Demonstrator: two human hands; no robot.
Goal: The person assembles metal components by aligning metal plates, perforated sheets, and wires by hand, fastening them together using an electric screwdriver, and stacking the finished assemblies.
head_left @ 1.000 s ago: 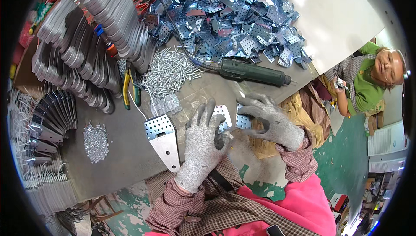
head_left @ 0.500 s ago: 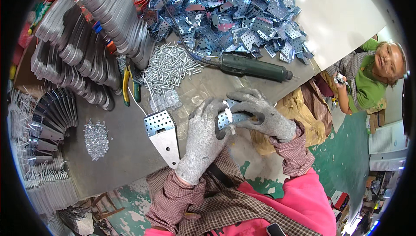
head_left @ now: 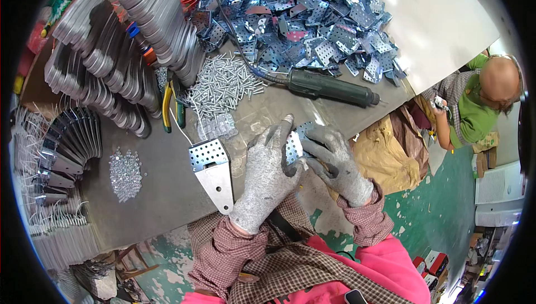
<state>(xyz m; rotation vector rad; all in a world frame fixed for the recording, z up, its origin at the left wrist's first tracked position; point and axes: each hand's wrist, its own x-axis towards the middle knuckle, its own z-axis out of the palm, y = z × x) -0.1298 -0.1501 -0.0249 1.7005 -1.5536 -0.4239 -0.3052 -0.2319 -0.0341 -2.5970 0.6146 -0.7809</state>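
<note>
On the workbench (head_left: 167,203), the perforated plate (head_left: 293,145) sits between both hands, the hinge plate (head_left: 212,170) to its left, the power tool (head_left: 332,87) behind.

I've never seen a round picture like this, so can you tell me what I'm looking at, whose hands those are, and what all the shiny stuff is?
The picture comes from a wide camera worn on a person's head, looking down, which is why it looks round and bent. The two grey-gloved hands belong to that person. The left hand and the right hand together hold a small metal plate with holes. On the grey worktable lie a bigger pointed metal plate, a heap of silver screws, a green power tool, yellow-and-green pliers, a big pile of holed plates, rows of stacked metal strips and a little heap of tiny shiny bits. Another person is off to the right.
</note>
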